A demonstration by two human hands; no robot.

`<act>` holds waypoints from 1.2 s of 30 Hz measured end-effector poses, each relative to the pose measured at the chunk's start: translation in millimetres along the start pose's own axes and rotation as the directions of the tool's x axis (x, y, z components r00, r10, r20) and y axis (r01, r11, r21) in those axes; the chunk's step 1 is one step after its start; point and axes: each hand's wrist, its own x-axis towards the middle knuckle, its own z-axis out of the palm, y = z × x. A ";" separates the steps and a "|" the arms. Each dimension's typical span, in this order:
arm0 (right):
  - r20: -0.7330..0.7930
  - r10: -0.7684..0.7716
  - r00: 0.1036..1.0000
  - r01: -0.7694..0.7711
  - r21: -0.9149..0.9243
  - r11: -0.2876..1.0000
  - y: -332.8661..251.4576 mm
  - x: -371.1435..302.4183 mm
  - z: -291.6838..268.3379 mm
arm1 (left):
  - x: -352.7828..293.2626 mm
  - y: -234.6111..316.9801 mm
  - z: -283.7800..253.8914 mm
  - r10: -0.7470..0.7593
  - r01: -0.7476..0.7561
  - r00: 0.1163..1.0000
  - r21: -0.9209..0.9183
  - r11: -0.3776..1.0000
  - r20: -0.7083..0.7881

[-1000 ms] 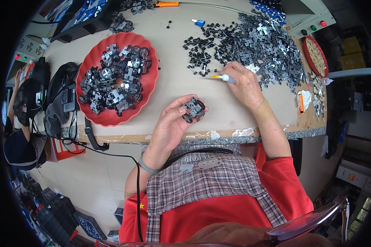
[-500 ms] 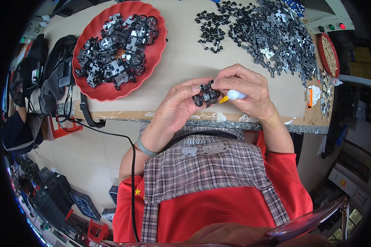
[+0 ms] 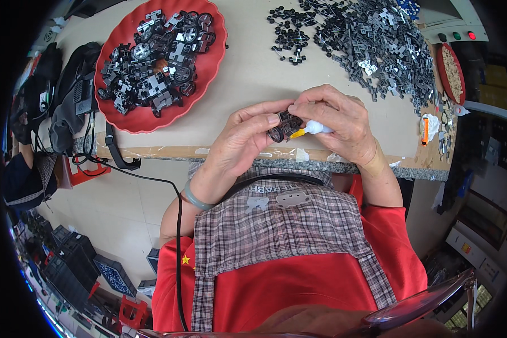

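Note:
Above the table's near edge, my left hand (image 3: 241,135) grips a small black wheeled toy chassis (image 3: 287,125) between thumb and fingers. My right hand (image 3: 342,117) is closed round a white squeeze bottle (image 3: 316,128) whose yellow nozzle (image 3: 298,133) points left at the chassis's lower side. The right thumb and fingertips also reach the chassis's upper end; whether they pinch a small part there is hidden. At the upper left, a red scalloped bowl (image 3: 214,67) holds a heap of similar black and grey wheeled chassis (image 3: 152,73).
Loose grey and black plastic parts (image 3: 380,50) are heaped at the upper right, with black wheel-and-axle pieces (image 3: 290,36) beside them. A red dish (image 3: 452,73) and an orange tube (image 3: 424,131) lie at the right edge. Black bags (image 3: 76,73) and a cable (image 3: 152,177) are on the left.
The chassis has been turned and tilted in my left hand, and it looks darker now. The bottle's nozzle has shifted slightly left and up, closer against the chassis.

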 end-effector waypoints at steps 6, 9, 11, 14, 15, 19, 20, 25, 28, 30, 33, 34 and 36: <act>-0.015 -0.124 0.992 0.118 -0.214 0.970 -2.0 -0.6 4.3 | 0.3 -3.5 -4.2 0.014 -0.013 1.000 0.055 0.998 -0.017; 0.013 -0.115 0.993 0.114 -0.274 0.955 -8.3 0.2 3.0 | 0.2 -4.0 -4.4 0.006 -0.004 0.999 0.050 0.999 -0.036; 0.088 0.080 0.993 -0.076 -0.049 0.996 -10.1 1.0 -1.2 | 0.3 -3.3 -6.1 -0.003 0.003 1.000 0.022 1.000 -0.028; 0.031 0.200 0.979 -0.203 0.184 0.962 -2.4 -0.6 -2.8 | 2.3 0.1 -5.7 -0.001 0.000 1.000 0.041 0.999 0.003; 0.032 0.199 0.979 -0.202 0.186 0.962 -0.4 -1.6 -2.5 | 1.8 2.5 -1.9 -0.005 0.005 1.000 0.015 1.000 0.014; -0.047 0.183 0.982 -0.166 0.255 0.953 8.3 -6.6 4.6 | 3.5 2.9 -7.7 -0.049 0.053 0.996 -0.060 0.997 0.073; -0.081 0.098 0.992 -0.079 0.208 0.975 9.3 -7.0 6.7 | 3.6 2.0 -8.7 -0.050 0.054 0.996 -0.059 0.997 0.073; 0.011 0.068 0.998 -0.069 0.121 0.990 -2.7 -0.1 5.9 | 3.0 1.2 -9.1 -0.030 0.033 0.999 -0.073 0.997 0.043; 0.053 0.075 0.996 -0.080 0.084 0.993 -2.9 0.0 6.4 | 3.6 0.2 -8.2 -0.015 0.015 0.999 -0.007 1.000 0.028; 0.052 0.086 0.995 -0.092 0.109 0.990 -2.7 0.3 6.4 | 3.2 0.1 -7.6 -0.011 0.011 1.000 -0.007 1.000 0.024; 0.080 0.101 0.992 -0.112 0.149 0.982 2.5 2.5 5.4 | 2.7 -0.5 -11.2 -0.029 0.032 0.998 -0.066 0.997 0.048; 0.071 0.077 0.995 -0.091 0.219 0.971 7.2 2.1 5.6 | 2.9 -0.1 -12.3 -0.049 0.058 0.996 -0.125 0.990 0.077; 0.062 0.052 0.997 -0.068 0.290 0.955 7.6 1.1 3.8 | 4.8 2.4 -11.1 -0.063 0.071 0.996 -0.149 0.986 0.058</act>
